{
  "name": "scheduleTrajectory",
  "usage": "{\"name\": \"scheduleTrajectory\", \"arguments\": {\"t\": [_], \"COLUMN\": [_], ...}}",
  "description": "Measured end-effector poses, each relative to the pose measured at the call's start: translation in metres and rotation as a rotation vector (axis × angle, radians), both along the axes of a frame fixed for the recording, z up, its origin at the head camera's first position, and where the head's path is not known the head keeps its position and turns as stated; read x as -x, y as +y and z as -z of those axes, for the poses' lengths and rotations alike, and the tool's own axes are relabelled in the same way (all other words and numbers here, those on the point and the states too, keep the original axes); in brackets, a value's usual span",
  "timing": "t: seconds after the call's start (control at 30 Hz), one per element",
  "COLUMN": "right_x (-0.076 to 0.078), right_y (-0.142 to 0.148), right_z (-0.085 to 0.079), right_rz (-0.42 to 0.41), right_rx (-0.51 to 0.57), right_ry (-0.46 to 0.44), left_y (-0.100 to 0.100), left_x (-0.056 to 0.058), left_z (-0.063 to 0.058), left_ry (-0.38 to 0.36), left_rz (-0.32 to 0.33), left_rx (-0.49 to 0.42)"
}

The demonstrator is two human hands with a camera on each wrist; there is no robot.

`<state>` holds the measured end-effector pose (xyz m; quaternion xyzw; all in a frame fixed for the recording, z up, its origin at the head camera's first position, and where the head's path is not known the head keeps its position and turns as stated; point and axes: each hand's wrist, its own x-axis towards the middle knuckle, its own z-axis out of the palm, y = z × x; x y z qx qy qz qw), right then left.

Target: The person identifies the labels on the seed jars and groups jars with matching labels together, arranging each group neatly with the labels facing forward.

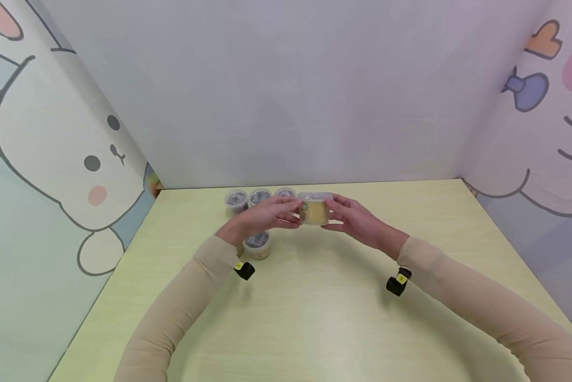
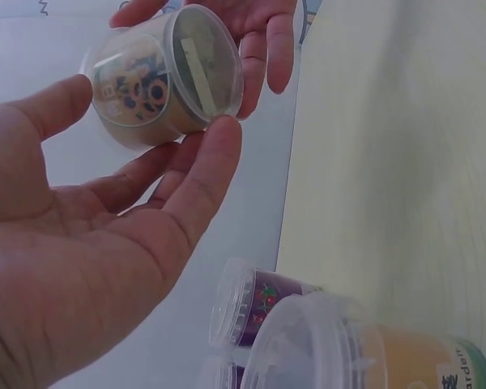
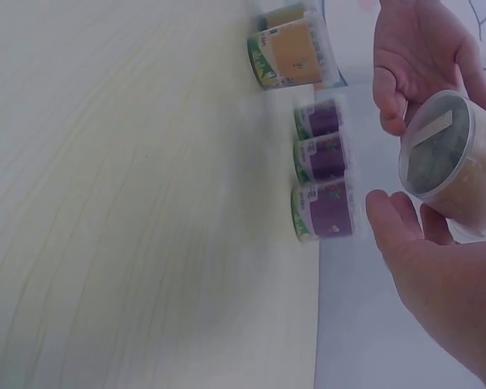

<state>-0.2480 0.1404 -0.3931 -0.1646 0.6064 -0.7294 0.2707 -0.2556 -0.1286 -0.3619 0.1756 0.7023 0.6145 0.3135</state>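
Observation:
A small clear plastic tub (image 1: 314, 212) with a lid and a yellow-orange wrap hangs above the table, held between both hands. My left hand (image 1: 269, 213) pinches its left side between thumb and fingers. From the right, my right hand (image 1: 359, 222) grips the other side with its thumb high and fingers low. In the left wrist view the tub (image 2: 138, 89) is tilted and shows a printed label and its round base. The right wrist view also shows the tub's base (image 3: 440, 154), with a pale strip on it.
Purple-wrapped tubs (image 3: 324, 209) stand in a row at the table's back, left of the held tub. Nearer stands an orange-wrapped tub (image 1: 258, 246), with another partly hidden by my left wrist. A plain back wall (image 1: 286, 95) and cartoon-printed side walls enclose the pale table (image 1: 309, 318).

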Motion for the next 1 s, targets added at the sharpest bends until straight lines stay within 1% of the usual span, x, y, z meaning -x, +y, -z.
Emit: {"name": "scheduleTrajectory", "arguments": {"t": [0.2,0.3,0.4,0.53,0.67,0.8,0.9,1.0], "right_x": [-0.0006,-0.0013,-0.0007,0.0,-0.0007,-0.002,-0.0024,-0.0021], "right_y": [0.0,-0.0011,-0.002,-0.0023,-0.0022,-0.0032,-0.0043,-0.005], "right_z": [0.0041,0.0039,0.003,0.0014,0.001,0.0026,0.0037,0.004], "right_rz": [0.008,0.005,0.003,0.009,0.012,0.001,-0.008,-0.02], "right_rx": [-0.028,-0.053,-0.065,-0.038,0.002,0.031,0.031,-0.006], "right_ry": [0.017,0.033,0.043,0.025,0.018,0.001,-0.002,0.037], "left_y": [0.0006,0.0003,0.0,-0.0002,-0.0026,-0.0048,-0.0049,-0.004], "left_x": [-0.0009,-0.0019,-0.0038,-0.0065,-0.0065,-0.0058,-0.0052,-0.0051], "left_z": [0.0025,0.0035,0.0026,-0.0019,-0.0045,-0.0032,-0.0005,0.0011], "left_ry": [-0.017,-0.035,-0.039,-0.026,-0.03,-0.039,-0.036,-0.033], "left_rz": [0.006,0.015,0.026,0.032,0.022,0.013,0.012,0.013], "left_rx": [-0.009,-0.021,-0.022,-0.013,-0.031,-0.042,-0.036,-0.033]}}
